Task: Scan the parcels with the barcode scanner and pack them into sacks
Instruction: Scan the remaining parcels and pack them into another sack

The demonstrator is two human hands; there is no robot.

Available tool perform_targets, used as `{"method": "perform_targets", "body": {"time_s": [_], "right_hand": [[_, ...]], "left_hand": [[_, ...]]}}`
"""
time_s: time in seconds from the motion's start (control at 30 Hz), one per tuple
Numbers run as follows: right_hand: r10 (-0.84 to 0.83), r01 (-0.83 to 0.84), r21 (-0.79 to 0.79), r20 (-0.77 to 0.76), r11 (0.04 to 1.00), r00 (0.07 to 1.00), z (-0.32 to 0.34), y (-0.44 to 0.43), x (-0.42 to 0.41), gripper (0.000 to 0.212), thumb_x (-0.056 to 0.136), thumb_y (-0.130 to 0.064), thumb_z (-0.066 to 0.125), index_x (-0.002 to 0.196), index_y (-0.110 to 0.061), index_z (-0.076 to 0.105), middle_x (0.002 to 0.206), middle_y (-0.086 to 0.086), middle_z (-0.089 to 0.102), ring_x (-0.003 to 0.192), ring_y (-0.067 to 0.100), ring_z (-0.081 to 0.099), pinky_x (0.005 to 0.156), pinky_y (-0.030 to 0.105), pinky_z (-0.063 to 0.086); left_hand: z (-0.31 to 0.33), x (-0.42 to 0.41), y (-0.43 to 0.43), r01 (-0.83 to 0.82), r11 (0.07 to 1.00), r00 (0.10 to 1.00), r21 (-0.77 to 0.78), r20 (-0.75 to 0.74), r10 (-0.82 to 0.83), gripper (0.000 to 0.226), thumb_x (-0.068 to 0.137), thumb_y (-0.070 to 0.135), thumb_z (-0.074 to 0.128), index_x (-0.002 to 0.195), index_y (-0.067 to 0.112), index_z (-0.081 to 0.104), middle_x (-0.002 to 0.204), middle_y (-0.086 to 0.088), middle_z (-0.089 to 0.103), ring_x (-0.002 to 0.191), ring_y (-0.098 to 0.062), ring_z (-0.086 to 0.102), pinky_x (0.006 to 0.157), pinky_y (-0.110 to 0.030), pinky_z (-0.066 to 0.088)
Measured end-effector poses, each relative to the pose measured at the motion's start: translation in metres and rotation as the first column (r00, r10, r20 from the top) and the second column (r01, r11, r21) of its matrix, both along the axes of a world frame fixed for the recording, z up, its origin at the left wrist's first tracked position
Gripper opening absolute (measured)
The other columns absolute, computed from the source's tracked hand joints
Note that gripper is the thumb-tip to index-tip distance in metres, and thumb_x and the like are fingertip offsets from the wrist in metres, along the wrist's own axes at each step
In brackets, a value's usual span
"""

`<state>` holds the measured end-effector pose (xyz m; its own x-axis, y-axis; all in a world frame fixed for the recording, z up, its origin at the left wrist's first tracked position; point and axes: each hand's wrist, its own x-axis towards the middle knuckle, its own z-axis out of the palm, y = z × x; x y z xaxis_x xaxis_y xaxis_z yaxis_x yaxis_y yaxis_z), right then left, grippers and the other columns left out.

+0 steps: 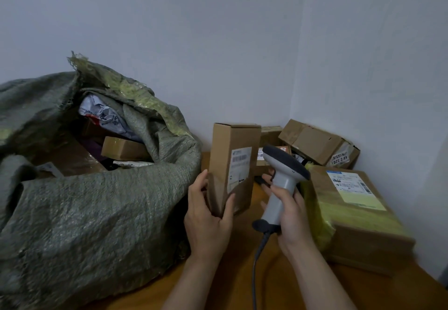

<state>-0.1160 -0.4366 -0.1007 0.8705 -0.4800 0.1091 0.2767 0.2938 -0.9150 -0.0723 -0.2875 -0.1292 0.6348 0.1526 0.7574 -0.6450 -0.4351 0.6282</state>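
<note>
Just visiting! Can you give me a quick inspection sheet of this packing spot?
Surface: wooden table, mostly covered.
Job's things: tall box with label; scanner; open sack holding parcels; large taped box at right; more boxes behind.
Clutter: nothing seen.
Hands: left hand holds the tall box; right hand grips the scanner.
Cables: scanner cable trails toward the viewer.
Surroundings: plain pale walls meeting in a corner.

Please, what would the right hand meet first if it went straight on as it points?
The right hand, holding the scanner, would probably meet the box the left hand holds; depth is unclear, so it might pass beside.
</note>
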Motion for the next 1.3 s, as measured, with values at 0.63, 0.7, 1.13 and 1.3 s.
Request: {"method": "perform_targets", "body": {"time_s": [0.63,0.7,1.13,1.3], "right_hand": [[0.071,-0.09,0.298,0.072,0.95,0.995,0.0,0.0,-0.001,0.071,0.073,-0.016,0.077,0.139,-0.029,0.056,0.12,0.011,0.074,0.111,0.034,0.07,0.09,0.057,0.057],[0.049,-0.067,0.281,0.07,0.957,0.996,0.0,0.001,-0.002,0.074,0.07,-0.015,0.078,0.14,-0.025,0.056,0.117,0.011,0.074,0.11,0.034,0.07,0.086,0.052,0.059],[0.303,-0.313,0.034,0.169,0.949,0.938,0.006,0.01,-0.009,0.074,0.083,0.008,0.062,0.147,-0.021,0.04,0.128,0.019,0.07,0.123,0.034,0.065,0.104,0.056,0.049],[0.235,-0.256,0.066,0.23,0.964,0.944,0.004,0.008,-0.006,0.07,0.078,0.011,0.056,0.143,-0.013,0.044,0.129,0.025,0.067,0.116,0.04,0.067,0.097,0.049,0.054]], "left_hand": [[0.002,-0.008,-0.004,0.41,0.897,0.897,0.168,-0.253,-0.363,0.074,0.079,0.028,0.087,0.138,0.059,0.053,0.161,0.017,0.022,0.152,0.003,0.011,0.119,-0.029,0.024],[0.0,-0.006,-0.005,0.47,0.88,0.856,0.068,-0.279,-0.436,0.066,0.075,0.014,0.085,0.131,0.038,0.057,0.161,0.015,0.026,0.155,-0.001,0.013,0.122,-0.037,0.028],[0.01,-0.004,0.0,0.386,0.897,0.854,-0.217,-0.284,-0.436,0.075,0.079,0.019,0.089,0.139,0.032,0.046,0.124,0.024,0.068,0.115,0.0,0.066,0.092,-0.031,0.06],[0.047,-0.004,0.008,0.173,0.913,0.908,-0.368,-0.298,-0.293,0.042,0.09,0.028,0.078,0.126,0.034,0.055,0.112,0.023,0.071,0.102,0.004,0.069,0.084,-0.035,0.063]]}}
